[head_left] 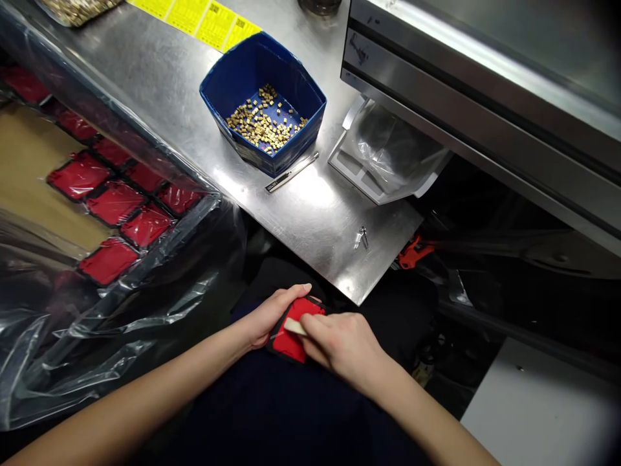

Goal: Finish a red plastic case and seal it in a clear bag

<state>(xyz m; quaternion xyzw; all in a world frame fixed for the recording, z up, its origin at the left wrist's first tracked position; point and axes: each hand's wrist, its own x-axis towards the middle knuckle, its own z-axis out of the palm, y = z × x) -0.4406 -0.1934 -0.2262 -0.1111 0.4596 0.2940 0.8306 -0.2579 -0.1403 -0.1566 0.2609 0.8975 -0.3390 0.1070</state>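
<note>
Our right hand (345, 346) is closed on a pale stick (294, 327), pinched between thumb and fingers, with its tip laid against the top face of a red pad (290, 345). Our left hand (272, 316) grasps that pad from the far side: the palm cups its edge, the fingers wrap behind it and the thumb lies along its upper rim. The pad sits low in our lap over dark cloth, just below the near corner of the table (315, 220). Both forearms come in from the bottom edge and meet at the pad, wrists bent slightly inward and knuckles up. On the steel table a blue bin (241, 71) holds a scatter of small brass parts (264, 123), and tweezers (292, 173) lie just beside its near wall. Two small screws (361, 238) rest near the table's corner. Right of the bin a clear bag (388, 145) lies on a white holder under the edge of a grey machine (485, 77). Yellow labels (204, 18) lie at the far edge of the table; they carry square codes and print too small for us to read. To our left, more red pads (114, 202) lie in rows in a tray under clear film (121, 323).
</note>
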